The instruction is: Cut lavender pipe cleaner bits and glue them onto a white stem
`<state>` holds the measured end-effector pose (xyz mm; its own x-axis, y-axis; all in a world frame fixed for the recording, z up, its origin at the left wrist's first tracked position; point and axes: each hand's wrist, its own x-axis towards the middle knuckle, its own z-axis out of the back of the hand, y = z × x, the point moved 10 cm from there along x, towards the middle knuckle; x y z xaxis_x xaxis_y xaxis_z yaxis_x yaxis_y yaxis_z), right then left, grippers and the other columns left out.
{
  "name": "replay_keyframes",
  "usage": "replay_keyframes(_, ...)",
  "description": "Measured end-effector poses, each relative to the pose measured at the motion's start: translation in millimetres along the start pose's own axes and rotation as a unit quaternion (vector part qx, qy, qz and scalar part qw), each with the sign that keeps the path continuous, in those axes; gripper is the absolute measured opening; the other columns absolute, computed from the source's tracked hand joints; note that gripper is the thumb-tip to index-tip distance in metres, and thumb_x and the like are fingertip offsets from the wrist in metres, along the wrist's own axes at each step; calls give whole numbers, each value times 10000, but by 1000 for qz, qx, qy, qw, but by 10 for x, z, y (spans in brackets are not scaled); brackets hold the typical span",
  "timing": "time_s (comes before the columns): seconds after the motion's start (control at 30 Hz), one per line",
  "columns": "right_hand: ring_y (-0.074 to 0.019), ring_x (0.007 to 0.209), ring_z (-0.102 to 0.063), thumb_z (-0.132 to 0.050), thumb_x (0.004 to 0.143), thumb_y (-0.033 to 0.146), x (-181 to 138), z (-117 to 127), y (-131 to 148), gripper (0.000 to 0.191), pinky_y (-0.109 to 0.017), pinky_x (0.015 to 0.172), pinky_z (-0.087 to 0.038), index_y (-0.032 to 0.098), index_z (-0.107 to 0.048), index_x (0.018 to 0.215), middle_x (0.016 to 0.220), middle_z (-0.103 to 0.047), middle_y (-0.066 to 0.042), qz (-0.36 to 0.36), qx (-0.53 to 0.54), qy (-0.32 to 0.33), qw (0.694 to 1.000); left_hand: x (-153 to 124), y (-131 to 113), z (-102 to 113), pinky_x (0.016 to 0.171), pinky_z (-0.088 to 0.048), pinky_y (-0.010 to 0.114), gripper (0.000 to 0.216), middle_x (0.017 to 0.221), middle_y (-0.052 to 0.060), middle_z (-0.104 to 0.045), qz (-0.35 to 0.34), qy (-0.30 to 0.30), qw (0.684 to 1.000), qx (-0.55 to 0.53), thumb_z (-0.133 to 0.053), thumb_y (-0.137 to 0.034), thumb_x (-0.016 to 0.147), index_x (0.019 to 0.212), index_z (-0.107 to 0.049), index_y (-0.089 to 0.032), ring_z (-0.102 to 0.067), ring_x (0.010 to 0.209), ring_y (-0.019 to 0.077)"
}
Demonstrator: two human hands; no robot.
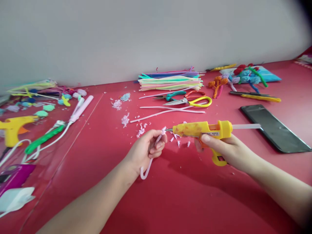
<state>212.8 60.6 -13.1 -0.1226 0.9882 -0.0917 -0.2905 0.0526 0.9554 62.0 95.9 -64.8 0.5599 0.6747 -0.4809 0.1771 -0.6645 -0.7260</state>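
My left hand (151, 144) is closed round a pale pink pipe cleaner (147, 172), whose lower end bends into a hook below the fingers. At its top, small pink tufts sit near the fingertips. My right hand (220, 146) grips a yellow hot glue gun (195, 129), with a clear glue stick (246, 126) poking out of its back. The gun's metal nozzle points left and meets, or nearly meets, the tufted top. Under the gun lie several small pink pieces (178, 143).
Behind my hands lie loose pink pipe cleaners, yellow-handled scissors (187, 101), teal-handled pliers (174, 95) and a pipe cleaner bundle (170, 82). A phone (273, 126) and a utility knife (255, 96) are at right. Another yellow glue gun (14, 128), corded tools and pompoms occupy the left.
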Motion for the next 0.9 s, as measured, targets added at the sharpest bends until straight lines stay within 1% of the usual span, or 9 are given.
replay_keyframes(0.1,-136,592,-497,-483,815,554,-4,1,0,385,-263,574,-446,203,-548,669,641,-531,-4,-8,-17,-6,1000,-6,1,8,343,-137,166,274,496,-51,-324,-1,-6,1000,0,-469,-280,815,622,-575,-117,-181,383,29)
replay_keyframes(0.2,-121,558,-460,-476,815,561,-16,-8,-8,401,-248,524,-421,200,-521,647,618,-493,3,-15,-29,-6,999,-10,9,11,342,-137,163,273,501,-51,-325,1,-9,1000,-4,-473,-289,820,639,-583,-115,-188,387,28)
replay_keyframes(0.33,-111,540,-423,-470,824,554,-25,-14,-13,402,-242,500,-401,201,-493,634,603,-455,7,-15,-34,-2,999,-9,24,10,342,-147,158,266,506,-52,-332,3,-7,1000,-8,-490,-303,816,655,-587,-115,-193,389,26)
replay_keyframes(0.5,-96,505,-342,-461,821,571,-21,-19,-35,425,-232,448,-342,197,-451,619,574,-380,26,-19,-28,1,999,-11,21,15,345,-155,158,263,508,-54,-335,-3,-6,1000,-4,-490,-302,817,658,-586,-115,-194,389,26)
replay_keyframes(0.63,-92,515,-323,-472,810,584,-15,-37,-85,428,-224,451,-319,195,-439,634,581,-352,35,-29,-21,8,999,-18,24,10,349,-153,161,268,511,-53,-337,-1,-6,1000,-4,-478,-297,825,665,-587,-112,-192,390,27)
replay_keyframes(0.77,-87,510,-301,-469,822,569,-13,-44,-99,404,-220,446,-291,194,-462,674,579,-328,42,-28,-19,14,999,-26,16,-2,348,-141,165,270,510,-52,-333,-2,-6,1000,-2,-466,-286,829,662,-585,-110,-188,389,28)
replay_keyframes(0.9,-87,502,-292,-460,841,544,-15,-54,-36,365,-222,450,-282,192,-554,819,577,-317,49,-6,-25,20,999,-31,17,1,350,-147,163,272,508,-52,-332,-2,-11,1000,-3,-469,-287,828,661,-588,-108,-189,388,26)
